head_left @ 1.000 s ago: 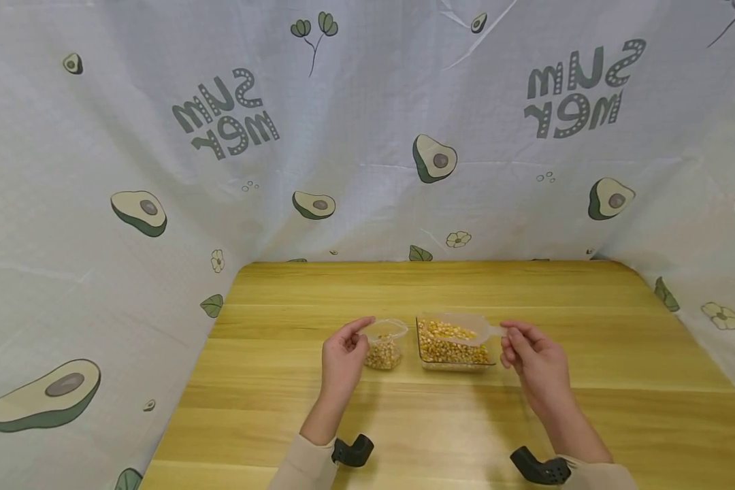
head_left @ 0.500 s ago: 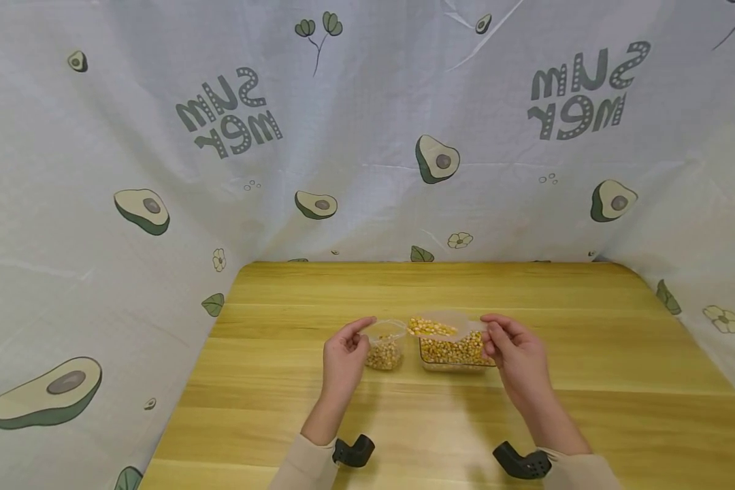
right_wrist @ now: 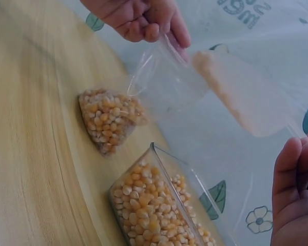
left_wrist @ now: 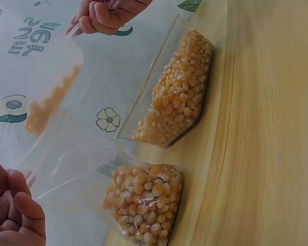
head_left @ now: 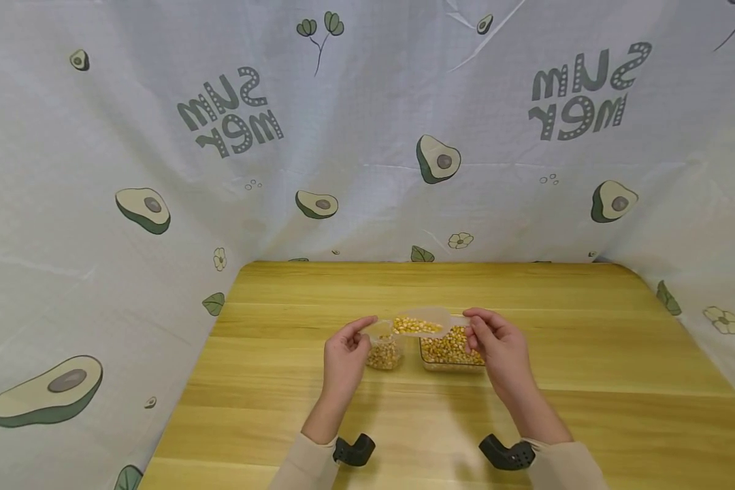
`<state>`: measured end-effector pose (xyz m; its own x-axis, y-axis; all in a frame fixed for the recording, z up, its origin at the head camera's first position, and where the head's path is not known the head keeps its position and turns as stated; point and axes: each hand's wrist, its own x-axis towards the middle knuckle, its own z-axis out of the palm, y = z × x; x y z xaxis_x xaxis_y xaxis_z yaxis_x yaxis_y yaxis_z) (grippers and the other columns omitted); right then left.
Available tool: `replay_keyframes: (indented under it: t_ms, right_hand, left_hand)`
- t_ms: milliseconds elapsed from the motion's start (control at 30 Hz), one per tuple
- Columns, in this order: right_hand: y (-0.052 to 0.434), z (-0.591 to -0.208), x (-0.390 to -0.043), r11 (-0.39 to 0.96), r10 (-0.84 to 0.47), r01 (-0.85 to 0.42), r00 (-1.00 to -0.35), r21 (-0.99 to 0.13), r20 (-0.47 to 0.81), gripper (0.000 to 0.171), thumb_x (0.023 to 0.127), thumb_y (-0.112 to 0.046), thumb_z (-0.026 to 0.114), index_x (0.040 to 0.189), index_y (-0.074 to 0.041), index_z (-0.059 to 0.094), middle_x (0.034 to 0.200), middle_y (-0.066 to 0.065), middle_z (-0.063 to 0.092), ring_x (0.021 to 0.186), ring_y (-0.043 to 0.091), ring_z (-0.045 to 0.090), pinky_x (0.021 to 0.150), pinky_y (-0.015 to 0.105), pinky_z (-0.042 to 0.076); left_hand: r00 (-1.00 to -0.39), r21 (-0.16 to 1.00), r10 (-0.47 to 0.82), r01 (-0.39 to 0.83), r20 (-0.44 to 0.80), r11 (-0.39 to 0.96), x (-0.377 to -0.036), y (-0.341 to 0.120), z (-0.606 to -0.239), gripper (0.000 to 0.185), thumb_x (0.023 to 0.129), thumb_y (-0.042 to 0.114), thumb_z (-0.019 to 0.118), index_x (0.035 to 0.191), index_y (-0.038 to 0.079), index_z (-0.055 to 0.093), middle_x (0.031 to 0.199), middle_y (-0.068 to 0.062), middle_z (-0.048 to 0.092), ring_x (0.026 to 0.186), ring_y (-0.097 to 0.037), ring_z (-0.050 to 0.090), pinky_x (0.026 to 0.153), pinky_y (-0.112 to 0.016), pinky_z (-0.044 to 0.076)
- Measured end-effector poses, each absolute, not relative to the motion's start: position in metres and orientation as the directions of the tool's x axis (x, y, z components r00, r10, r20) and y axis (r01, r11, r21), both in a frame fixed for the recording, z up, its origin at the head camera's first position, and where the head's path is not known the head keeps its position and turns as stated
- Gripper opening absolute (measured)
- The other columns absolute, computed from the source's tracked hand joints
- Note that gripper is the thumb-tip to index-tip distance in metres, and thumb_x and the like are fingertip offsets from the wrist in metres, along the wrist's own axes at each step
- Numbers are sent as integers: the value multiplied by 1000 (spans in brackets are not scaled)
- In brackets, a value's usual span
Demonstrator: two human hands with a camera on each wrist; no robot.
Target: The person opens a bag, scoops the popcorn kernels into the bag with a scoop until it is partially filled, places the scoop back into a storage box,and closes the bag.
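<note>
My left hand [head_left: 346, 354] pinches the rim of a clear plastic bag [left_wrist: 66, 169], keeping its mouth spread. Corn kernels [left_wrist: 143, 202] fill the bottom of the bag, which sits on the table. In my right hand [head_left: 496, 344] is the handle of a translucent scoop [head_left: 431, 318], held level above the bag's mouth with corn kernels [head_left: 413, 327] heaped toward its front end. The right wrist view shows the scoop's tip close to the left fingers. Just right of the bag stands a clear rectangular container [right_wrist: 153, 154] full of corn kernels [right_wrist: 143, 205], partly under the scoop.
The wooden table [head_left: 429, 422] extends around the bag and container. A pale curtain [head_left: 367, 122] printed with avocados and leaves hangs behind the table and at both sides. Black wrist mounts [head_left: 355, 450] sit at both cuffs.
The right hand has lifted the scoop out of the container and carried it left, with kernels in it, over the bag's mouth. The left hand and the bag have stayed in place.
</note>
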<state>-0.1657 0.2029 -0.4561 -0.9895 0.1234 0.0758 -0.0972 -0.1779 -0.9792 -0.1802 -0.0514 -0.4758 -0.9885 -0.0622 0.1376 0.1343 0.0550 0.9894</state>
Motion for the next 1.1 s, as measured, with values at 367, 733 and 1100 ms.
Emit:
replay_keyframes:
  t_ms: [367,733,1100]
  right_hand:
    - [195,-452,-171,-97,139,-116,-985,-988,102,29,101,-21,58,114,3,63,79,0,63,62,7,55,58,23,54]
    - [185,-445,-172,-6,128,-162,-979,-987,160,35,102,-19,57,116,12,60,79,4,62,60,7,54,56,23,54]
    - [183,-439,-171,71,114,-182,-975,-981,190,33,103,-19,55,115,11,61,79,2,61,59,8,55,56,24,54]
  left_hand:
    - [-989,990,-57,134,137,53,-182,-50,-475,33,93,-4,55,112,13,76,74,-9,57,47,-2,30,45,-15,26]
    - [-991,993,-74,110,112,36,-181,-48,-476,30,93,-3,57,115,9,75,74,-10,56,46,-5,29,44,-16,26]
    - [-991,994,-82,106,108,39,-182,-48,-475,31,93,-4,57,112,11,76,73,-10,56,47,-4,30,45,-16,27]
